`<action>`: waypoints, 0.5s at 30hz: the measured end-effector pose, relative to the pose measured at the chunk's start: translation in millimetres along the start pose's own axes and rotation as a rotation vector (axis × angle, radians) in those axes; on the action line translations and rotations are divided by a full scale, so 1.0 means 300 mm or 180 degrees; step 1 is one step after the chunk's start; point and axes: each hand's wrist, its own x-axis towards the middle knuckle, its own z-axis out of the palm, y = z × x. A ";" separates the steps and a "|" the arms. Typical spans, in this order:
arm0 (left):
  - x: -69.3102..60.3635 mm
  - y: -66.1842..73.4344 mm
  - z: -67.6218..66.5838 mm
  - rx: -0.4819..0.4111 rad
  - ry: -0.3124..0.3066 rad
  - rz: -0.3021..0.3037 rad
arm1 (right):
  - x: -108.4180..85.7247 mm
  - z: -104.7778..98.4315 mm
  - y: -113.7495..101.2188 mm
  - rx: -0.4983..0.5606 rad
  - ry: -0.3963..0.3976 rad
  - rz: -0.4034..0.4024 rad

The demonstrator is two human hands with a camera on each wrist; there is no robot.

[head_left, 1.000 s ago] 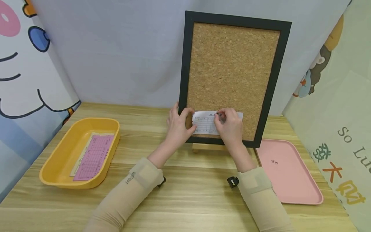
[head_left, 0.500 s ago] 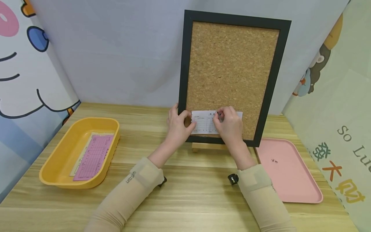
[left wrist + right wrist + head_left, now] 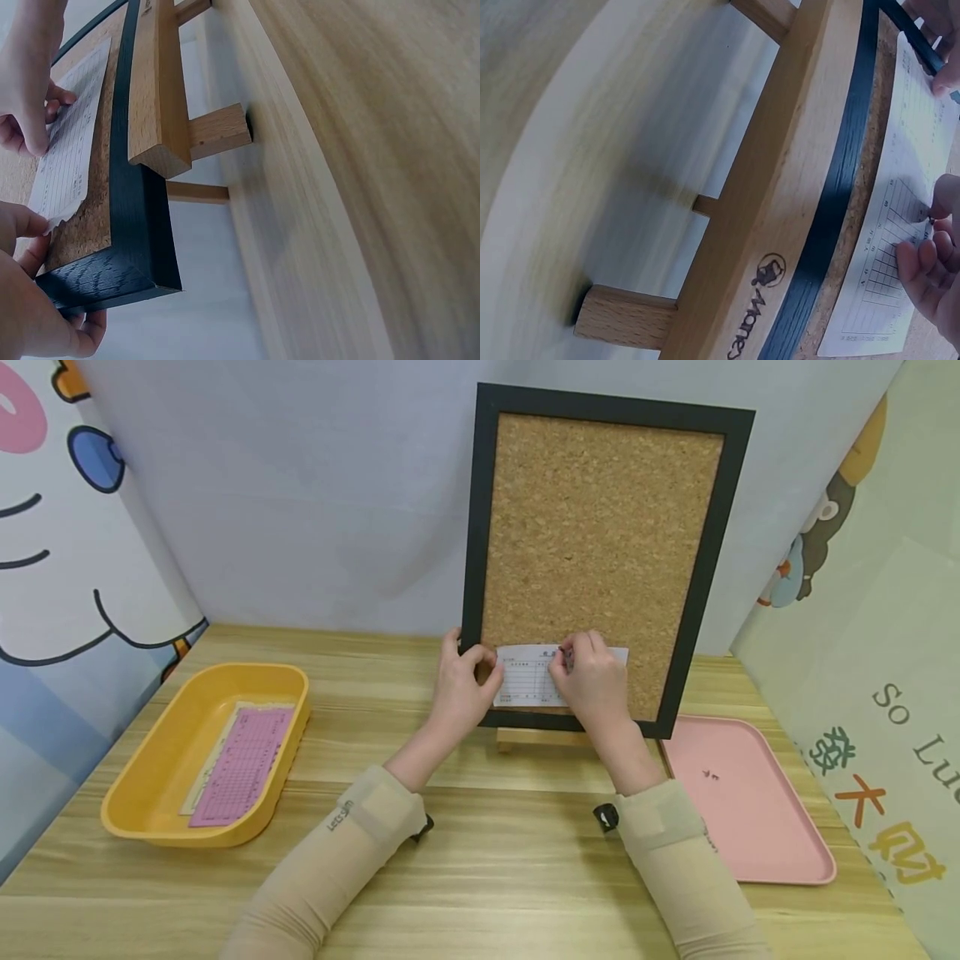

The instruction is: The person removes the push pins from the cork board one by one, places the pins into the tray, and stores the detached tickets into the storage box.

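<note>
A white printed form [image 3: 521, 681] lies against the lower part of a black-framed corkboard [image 3: 600, 543]. My left hand [image 3: 461, 689] pinches the form's left edge between thumb and index finger. In the left wrist view, other fingers of that left hand [image 3: 37, 315] reach behind the frame, and the form's corner is slightly crumpled. At the form's upper middle, my right hand [image 3: 597, 685] pinches a small dark push pin [image 3: 561, 649], mostly hidden by the fingertips. The right wrist view shows the right hand [image 3: 934, 274] close against the form, its fingers curled.
A wooden easel ledge [image 3: 159, 90] supports the board. On the left stands a yellow tray [image 3: 150, 752] with a pink form [image 3: 243, 768] over a pale yellow one. A pink tray [image 3: 757, 810] at the right holds several tiny dark pins [image 3: 710, 775].
The right fingertips have closed in over the pin, whose head shows less now. The left thumb has shifted slightly toward the form's left edge. The form stays in place.
</note>
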 end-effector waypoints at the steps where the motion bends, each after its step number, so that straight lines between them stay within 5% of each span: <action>1: 0.000 0.001 0.000 -0.0005 0.0000 0.0002 | 0.001 0.000 0.001 -0.0004 0.0000 -0.0022; 15: 0.002 0.000 0.002 0.0005 0.0009 -0.0005 | 0.004 -0.001 0.010 0.0058 0.0038 -0.0220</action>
